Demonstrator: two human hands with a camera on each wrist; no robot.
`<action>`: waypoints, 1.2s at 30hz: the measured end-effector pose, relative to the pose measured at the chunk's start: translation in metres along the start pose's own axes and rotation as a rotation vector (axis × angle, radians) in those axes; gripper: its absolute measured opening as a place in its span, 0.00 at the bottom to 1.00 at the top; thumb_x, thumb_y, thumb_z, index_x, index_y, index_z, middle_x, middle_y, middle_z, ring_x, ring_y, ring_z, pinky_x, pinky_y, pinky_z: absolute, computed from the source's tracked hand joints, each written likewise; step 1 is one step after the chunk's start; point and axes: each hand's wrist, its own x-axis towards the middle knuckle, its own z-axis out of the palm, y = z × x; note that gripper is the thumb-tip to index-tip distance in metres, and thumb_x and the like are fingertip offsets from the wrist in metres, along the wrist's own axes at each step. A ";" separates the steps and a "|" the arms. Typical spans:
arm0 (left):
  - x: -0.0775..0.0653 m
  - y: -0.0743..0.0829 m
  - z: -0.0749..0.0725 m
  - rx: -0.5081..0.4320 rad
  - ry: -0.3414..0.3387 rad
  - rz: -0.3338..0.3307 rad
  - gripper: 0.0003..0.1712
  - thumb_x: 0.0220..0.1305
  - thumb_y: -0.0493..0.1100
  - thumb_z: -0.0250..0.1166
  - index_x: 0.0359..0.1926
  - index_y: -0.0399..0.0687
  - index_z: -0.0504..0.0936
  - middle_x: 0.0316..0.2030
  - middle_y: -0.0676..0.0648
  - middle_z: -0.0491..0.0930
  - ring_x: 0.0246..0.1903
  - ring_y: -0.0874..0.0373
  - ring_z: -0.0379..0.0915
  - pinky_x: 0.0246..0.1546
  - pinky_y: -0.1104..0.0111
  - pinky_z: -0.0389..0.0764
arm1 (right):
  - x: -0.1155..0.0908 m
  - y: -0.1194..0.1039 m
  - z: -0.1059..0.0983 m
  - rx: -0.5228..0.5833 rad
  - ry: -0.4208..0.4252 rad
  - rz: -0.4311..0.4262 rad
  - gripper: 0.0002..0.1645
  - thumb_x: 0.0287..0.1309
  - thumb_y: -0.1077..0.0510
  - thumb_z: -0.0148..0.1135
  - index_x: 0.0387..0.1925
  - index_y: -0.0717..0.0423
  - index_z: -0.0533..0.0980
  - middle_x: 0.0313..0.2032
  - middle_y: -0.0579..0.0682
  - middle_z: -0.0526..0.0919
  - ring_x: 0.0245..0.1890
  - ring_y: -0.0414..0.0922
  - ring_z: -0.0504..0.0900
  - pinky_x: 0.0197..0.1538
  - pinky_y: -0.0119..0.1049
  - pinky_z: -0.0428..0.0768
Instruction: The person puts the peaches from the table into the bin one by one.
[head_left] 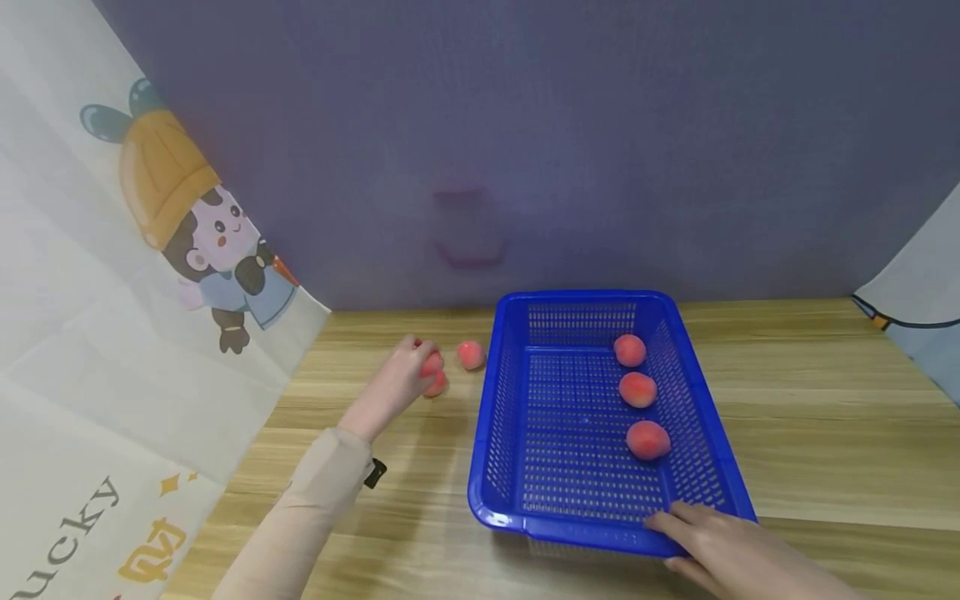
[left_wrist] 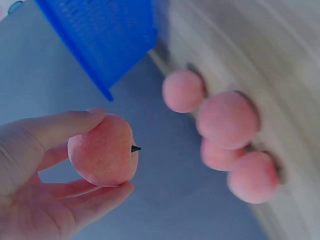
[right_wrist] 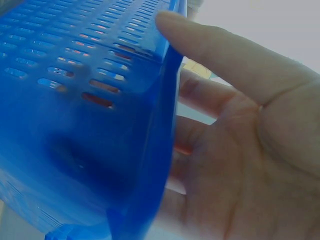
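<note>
My left hand [head_left: 397,375] holds a pinkish-red peach [left_wrist: 102,150] between thumb and fingers, its short dark stem showing in the left wrist view. Below that hand another peach [head_left: 437,386] lies on the table, and one more peach [head_left: 471,355] sits nearer the basket. Several loose peaches [left_wrist: 228,120] show in the left wrist view. The blue plastic basket [head_left: 600,533] stands to the right, with three peaches [head_left: 637,389] in a row along its right side. My right hand [head_left: 738,550] grips the basket's near rim by the right corner, thumb and fingers on either side of it.
The wood-grain table [head_left: 810,433] ends at a grey-blue panel [head_left: 600,150] behind the basket. A white printed sheet [head_left: 90,333] with a cartoon figure borders the left side. A black cable [head_left: 915,323] lies at the far right.
</note>
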 end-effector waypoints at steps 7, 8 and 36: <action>0.014 0.027 -0.014 0.023 -0.070 0.013 0.19 0.48 0.35 0.65 0.44 0.38 0.75 0.39 0.36 0.71 0.36 0.46 0.71 0.34 0.60 0.76 | 0.000 0.000 0.001 -0.013 0.016 -0.006 0.21 0.51 0.48 0.58 0.44 0.56 0.74 0.39 0.58 0.79 0.38 0.58 0.77 0.35 0.52 0.76; 0.017 0.031 -0.016 0.028 -0.083 0.008 0.18 0.49 0.35 0.65 0.44 0.39 0.75 0.40 0.36 0.71 0.36 0.46 0.71 0.34 0.60 0.76 | 0.000 0.000 0.000 -0.008 0.009 0.002 0.21 0.51 0.48 0.58 0.45 0.55 0.74 0.40 0.58 0.79 0.38 0.58 0.77 0.35 0.52 0.76; 0.058 0.106 -0.028 -0.018 -0.092 0.188 0.19 0.50 0.38 0.65 0.46 0.44 0.75 0.40 0.41 0.70 0.39 0.50 0.70 0.38 0.64 0.74 | -0.002 0.002 0.002 -0.008 0.037 -0.030 0.20 0.52 0.48 0.57 0.44 0.54 0.73 0.39 0.55 0.79 0.36 0.55 0.78 0.34 0.49 0.77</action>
